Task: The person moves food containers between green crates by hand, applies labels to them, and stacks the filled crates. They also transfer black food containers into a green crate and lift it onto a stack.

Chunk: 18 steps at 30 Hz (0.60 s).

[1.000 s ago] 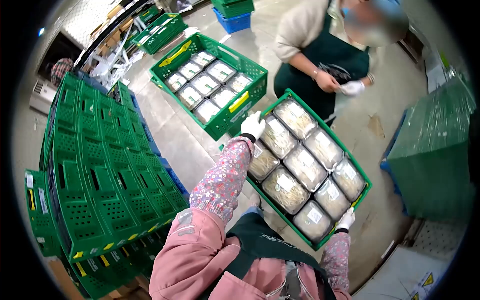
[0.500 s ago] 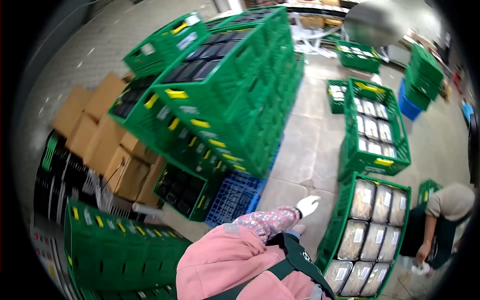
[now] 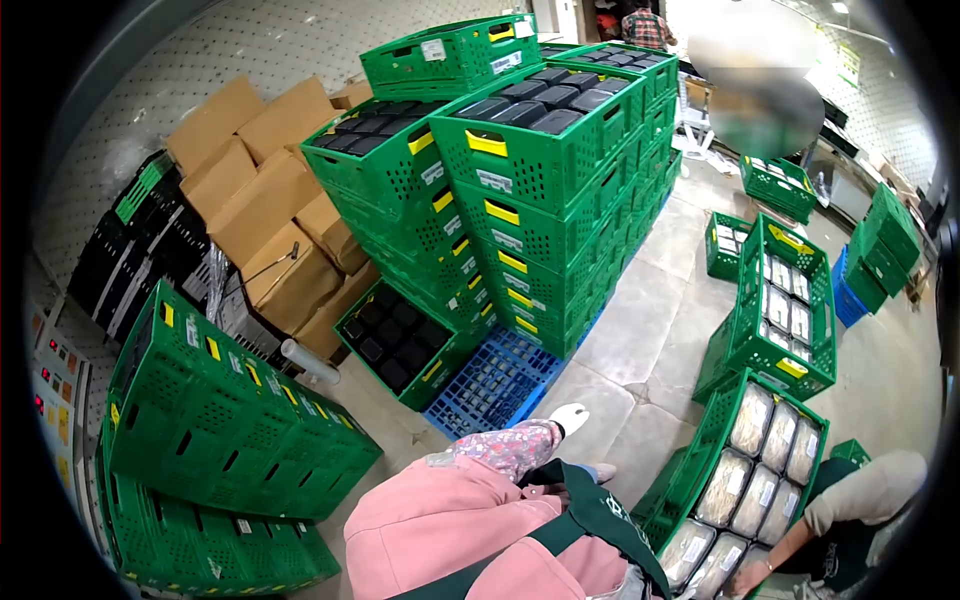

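Observation:
My left hand point(image 3: 570, 418), in a white glove below a flowered cuff, hangs over the concrete floor with nothing in it. Its thumb and fingers look slightly apart. The blue pallet point(image 3: 490, 385) is the closest thing on its left, under a tall stack of green crates point(image 3: 540, 190) filled with black trays. To its right stands a green crate point(image 3: 668, 492) of clear-topped packs point(image 3: 750, 420) with white labels. My right hand is out of view.
A co-worker point(image 3: 860, 500) bends at the lower right, a hand on the packs. Another green crate point(image 3: 745, 345) of packs stands beyond. Cardboard boxes point(image 3: 260, 210) lean at the left, above stacked green crates point(image 3: 220, 400). A person in a checked shirt point(image 3: 645, 28) is far back.
My view has swung, so the crate stacks sit farther right and lower. My left hand has shifted left in view. The co-worker's hand has come onto the packs.

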Each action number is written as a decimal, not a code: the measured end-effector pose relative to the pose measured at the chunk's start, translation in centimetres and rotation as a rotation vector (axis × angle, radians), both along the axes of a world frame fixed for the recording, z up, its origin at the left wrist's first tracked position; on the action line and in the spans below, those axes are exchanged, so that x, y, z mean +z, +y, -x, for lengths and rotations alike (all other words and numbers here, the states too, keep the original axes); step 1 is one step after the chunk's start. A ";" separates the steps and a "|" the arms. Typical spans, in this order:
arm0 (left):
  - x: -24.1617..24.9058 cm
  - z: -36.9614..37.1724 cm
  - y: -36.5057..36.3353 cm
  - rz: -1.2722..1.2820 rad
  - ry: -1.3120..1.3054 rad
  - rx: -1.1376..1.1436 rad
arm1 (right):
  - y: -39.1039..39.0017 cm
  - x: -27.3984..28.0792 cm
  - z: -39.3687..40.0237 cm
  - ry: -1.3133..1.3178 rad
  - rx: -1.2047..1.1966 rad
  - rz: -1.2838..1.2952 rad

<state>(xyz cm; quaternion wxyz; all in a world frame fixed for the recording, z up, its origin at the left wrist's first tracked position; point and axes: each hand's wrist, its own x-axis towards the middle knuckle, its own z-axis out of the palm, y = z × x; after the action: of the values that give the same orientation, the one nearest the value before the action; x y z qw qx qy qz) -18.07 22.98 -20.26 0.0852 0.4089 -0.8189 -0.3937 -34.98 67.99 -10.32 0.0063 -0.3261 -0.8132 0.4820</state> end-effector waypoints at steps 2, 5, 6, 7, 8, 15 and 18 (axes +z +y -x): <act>4.4 3.0 0.5 0.014 0.092 0.020 | 1.2 -0.2 -1.5 0.000 -0.040 0.014; 9.7 8.0 -0.6 0.024 0.363 -0.051 | 2.1 -0.1 -5.0 0.004 -0.138 0.066; 12.4 10.0 -1.2 0.035 0.394 -0.030 | 1.8 -0.2 -6.3 0.014 -0.168 0.086; 11.7 13.2 -4.2 0.139 0.406 -0.208 | 1.0 0.1 -7.2 0.040 -0.178 0.086; 14.8 15.7 -4.3 0.532 0.621 -0.190 | 0.2 -2.3 -7.4 0.132 -0.120 -0.041; 18.2 38.3 -2.2 0.121 0.506 -0.527 | -7.4 0.5 -4.7 0.020 -0.199 -0.061; 16.4 46.3 -0.3 0.315 0.409 -0.702 | -7.2 -3.0 -4.3 0.096 -0.351 0.121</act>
<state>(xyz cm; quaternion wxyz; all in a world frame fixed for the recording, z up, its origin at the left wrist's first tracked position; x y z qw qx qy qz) -64.37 22.67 -3.83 0.1678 0.0012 -0.9247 -0.3417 -30.73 60.78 -13.29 0.1094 -0.4394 -0.7121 0.5366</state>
